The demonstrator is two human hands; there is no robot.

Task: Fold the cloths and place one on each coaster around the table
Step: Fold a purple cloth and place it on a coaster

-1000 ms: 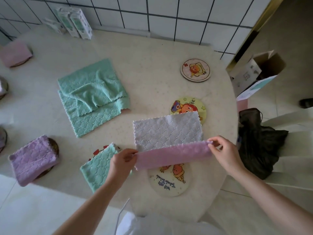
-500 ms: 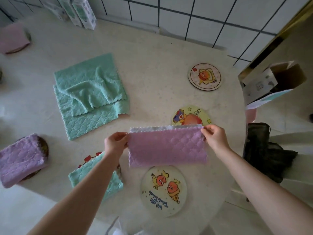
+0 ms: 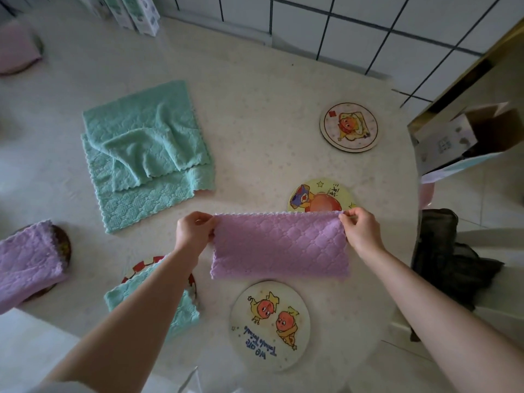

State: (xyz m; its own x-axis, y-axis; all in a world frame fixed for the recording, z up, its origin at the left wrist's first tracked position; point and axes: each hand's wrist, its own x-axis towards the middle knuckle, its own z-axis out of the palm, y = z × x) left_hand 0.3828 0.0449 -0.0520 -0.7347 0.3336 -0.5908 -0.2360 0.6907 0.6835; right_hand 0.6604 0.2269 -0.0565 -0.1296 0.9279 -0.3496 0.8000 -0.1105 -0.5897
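— Which way does your folded lilac quilted cloth point(image 3: 279, 246) run?

— Its long axis lies left to right across the pale speckled round table point(image 3: 255, 89). Both scalloped edges are together at the far side and the fold faces you.

— Where is it, exactly?

— It lies flat between two picture coasters. Its far edge covers the near rim of the yellow round coaster with the red figure point(image 3: 320, 198). Its fold sits just short of the white round coaster with two red cartoon figures point(image 3: 269, 324).

— And your hands?

— Your left hand point(image 3: 194, 229) is closed, pinching the far left corner. Your right hand point(image 3: 360, 228) pinches the far right corner between thumb and fingertips.

— Anything else close by?

— A folded mint-green cloth point(image 3: 173, 304) lies on a red-and-white coaster under your left forearm. Two unfolded mint-green cloths point(image 3: 144, 154) are stacked further back.
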